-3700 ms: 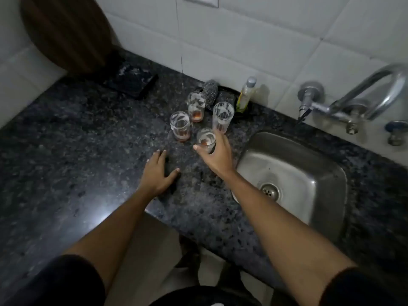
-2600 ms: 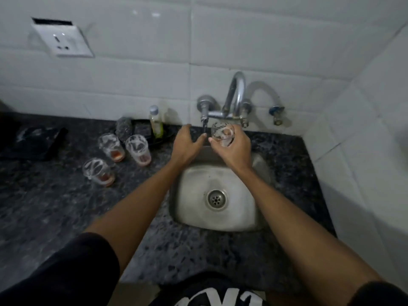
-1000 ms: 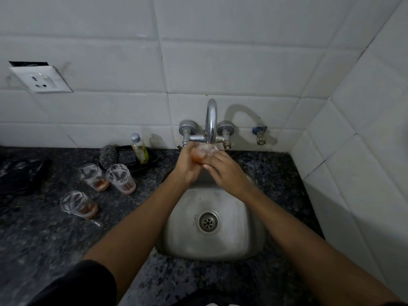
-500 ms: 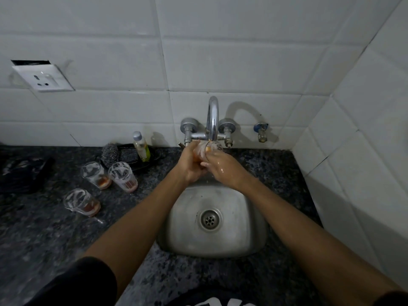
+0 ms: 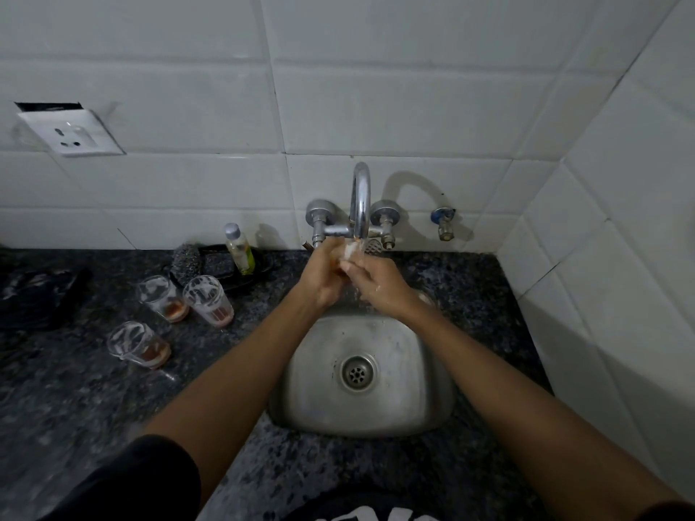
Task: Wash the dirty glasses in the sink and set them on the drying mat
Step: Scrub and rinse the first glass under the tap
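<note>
Both hands meet under the tap spout, closed around one small drinking glass (image 5: 351,251). Left hand (image 5: 321,278) wraps the glass from the left side, fingers curled about it. Right hand (image 5: 378,283) covers it from the right, fingers bent over the rim; whether they reach inside is hidden. Only a pale sliver of glass shows between the knuckles, directly beneath the mouth of the curved chrome faucet (image 5: 360,199). Wet sheen on the right hand suggests water is running, though the stream itself is hard to make out.

Below the hands lies the steel sink (image 5: 301,392), its drain at the centre. Three more dirty glasses wait on the dark granite counter (image 5: 75,408) to the left: two stand close together (image 5: 161,297) (image 5: 208,300) near the wall, a third (image 5: 137,344) sits nearer the person, each with reddish-brown residue at the bottom. Behind them are a steel scrubber (image 5: 186,257) and a small bottle of yellowish liquid soap (image 5: 239,250).

A few seconds ago the right hand was lifting this glass from the group of four on the counter; half a second ago both hands already held it at the spout, much as now. So the first glass is mid-wash, three remain untouched, and nothing has reached the drying mat. A dark cloth-like shape (image 5: 37,295) at far left may be that mat, but it is too dim to tell.
</note>
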